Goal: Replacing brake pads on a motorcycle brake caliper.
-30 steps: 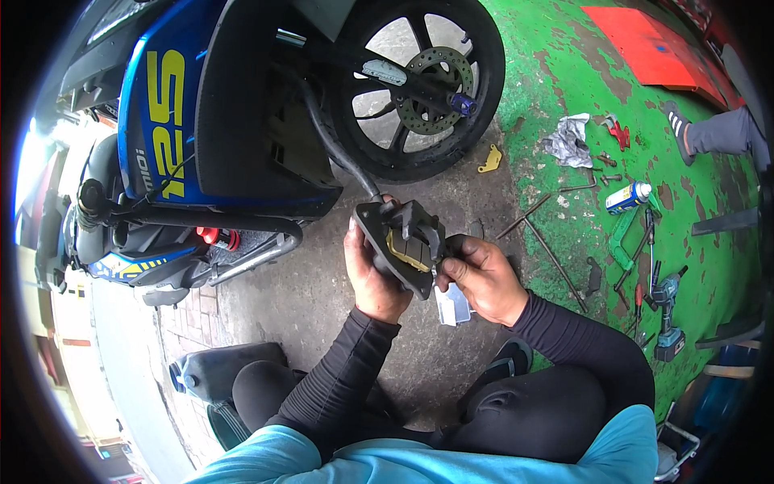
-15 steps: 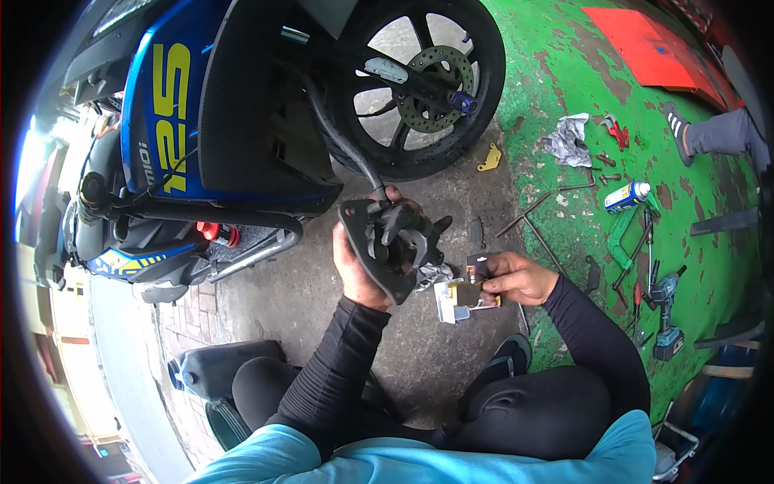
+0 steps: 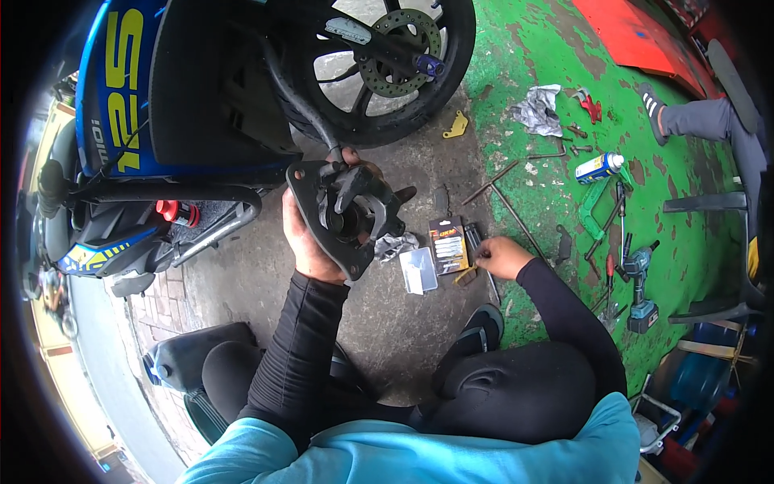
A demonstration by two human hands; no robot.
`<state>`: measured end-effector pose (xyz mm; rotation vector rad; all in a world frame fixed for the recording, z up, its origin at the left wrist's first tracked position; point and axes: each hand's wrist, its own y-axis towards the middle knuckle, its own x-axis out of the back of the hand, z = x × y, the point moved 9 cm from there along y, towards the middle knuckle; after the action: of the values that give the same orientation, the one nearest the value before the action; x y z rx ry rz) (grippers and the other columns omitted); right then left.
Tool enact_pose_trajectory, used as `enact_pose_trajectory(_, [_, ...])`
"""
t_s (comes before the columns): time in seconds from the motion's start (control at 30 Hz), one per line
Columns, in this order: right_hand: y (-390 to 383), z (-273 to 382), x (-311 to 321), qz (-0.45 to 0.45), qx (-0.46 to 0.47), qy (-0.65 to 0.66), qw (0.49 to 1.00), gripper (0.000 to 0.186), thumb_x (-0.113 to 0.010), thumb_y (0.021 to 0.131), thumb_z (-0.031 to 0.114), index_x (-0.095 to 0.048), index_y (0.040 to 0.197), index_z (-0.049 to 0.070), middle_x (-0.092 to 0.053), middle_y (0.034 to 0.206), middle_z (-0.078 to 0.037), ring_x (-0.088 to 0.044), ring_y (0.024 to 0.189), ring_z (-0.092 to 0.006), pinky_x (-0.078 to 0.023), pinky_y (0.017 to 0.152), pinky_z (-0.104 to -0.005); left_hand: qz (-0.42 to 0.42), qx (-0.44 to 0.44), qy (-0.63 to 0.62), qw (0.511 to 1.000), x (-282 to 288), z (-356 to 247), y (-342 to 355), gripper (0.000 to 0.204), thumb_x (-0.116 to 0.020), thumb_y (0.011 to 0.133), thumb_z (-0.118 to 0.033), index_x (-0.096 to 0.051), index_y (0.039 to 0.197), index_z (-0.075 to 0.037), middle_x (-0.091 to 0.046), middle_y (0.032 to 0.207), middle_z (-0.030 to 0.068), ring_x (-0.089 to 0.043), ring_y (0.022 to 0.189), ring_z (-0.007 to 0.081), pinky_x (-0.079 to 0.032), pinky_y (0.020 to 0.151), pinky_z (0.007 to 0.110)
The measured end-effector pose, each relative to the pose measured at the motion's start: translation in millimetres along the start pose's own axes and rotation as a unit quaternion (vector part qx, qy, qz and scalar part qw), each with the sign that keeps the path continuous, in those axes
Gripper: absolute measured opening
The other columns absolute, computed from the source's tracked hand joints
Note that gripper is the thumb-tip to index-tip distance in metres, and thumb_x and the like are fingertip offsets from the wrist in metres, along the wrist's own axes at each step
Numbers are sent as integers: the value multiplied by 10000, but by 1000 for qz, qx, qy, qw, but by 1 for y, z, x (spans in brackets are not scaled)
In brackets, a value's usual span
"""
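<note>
My left hand (image 3: 315, 250) is wrapped round a black brake caliper (image 3: 352, 211), holding it raised off the floor with its brake hose still attached. My right hand (image 3: 505, 260) is low over the floor, its thumb and fingers pinched together. A small brownish-gold flat piece (image 3: 466, 277) lies right by those fingertips; whether they grip it or something else is hidden. Beside it are a black printed card package (image 3: 448, 244) and an open clear plastic case (image 3: 420, 271). A crumpled foil-like wrapper (image 3: 395, 246) lies partly behind the caliper.
A blue motorcycle (image 3: 121, 153) and its wheel (image 3: 387, 97) with a brake disc stand ahead. A yellow bracket (image 3: 455, 124), T-handle wrench (image 3: 504, 202), spray can (image 3: 600, 168) and cordless drill (image 3: 641, 286) lie toward the right. A person's leg (image 3: 697, 121) reaches in at far right.
My right hand has drawn back from over the package, leaving the black card and clear case in plain sight. My left hand still holds the caliper, while the whole view has shifted.
</note>
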<state>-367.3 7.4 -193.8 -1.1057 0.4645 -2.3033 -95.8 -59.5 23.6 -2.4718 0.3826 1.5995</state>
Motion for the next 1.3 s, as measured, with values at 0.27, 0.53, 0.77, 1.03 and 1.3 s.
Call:
enact_pose_trajectory(0.27, [-80,198,100,144,147,367,907,277,-635,1005,45,-656,1264,-49,-733,1113,-112,-688,966,-150,-581,860,-313,64,23,-63,996,0,-1,-3,678,-484,944,-614,-561,1317,-53,-624,1182,151,-638,1105,282,-528,989,429])
enact_pose_trajectory(0.53, [-119,272,135,107,288,462,832,413,-644,924,-140,-573,1316,-29,-660,1277,-186,-693,1120,-278,-621,848,-361,23,2,-49,999,-5,6,1,656,-468,966,-630,-537,1269,-52,-617,1108,119,-646,1045,283,-380,1136,629])
enact_pose_trajectory(0.77, [-124,332,151,59,324,356,874,216,-694,907,-104,-661,1120,-93,-731,1091,-188,-731,1023,-247,-629,850,-348,-14,16,-136,990,-11,11,3,671,-429,979,-622,-559,1277,-35,-624,1185,139,-638,1111,305,-441,1105,618])
enact_pose_trajectory(1.03, [-112,384,177,-20,326,225,918,190,-777,846,-70,-666,999,-80,-743,996,-150,-753,942,-213,-618,829,-319,-29,33,-161,986,-27,15,6,585,-396,1014,-528,-594,1239,-25,-676,1109,183,-682,1026,307,-574,907,431])
enact_pose_trajectory(1.3, [-113,437,186,-113,432,45,894,210,-876,760,52,-726,888,-22,-761,834,-109,-753,719,-189,-595,659,-283,-9,27,-167,986,-29,10,5,567,-374,1030,-473,-610,1253,-8,-697,1121,180,-702,994,294,-576,941,432])
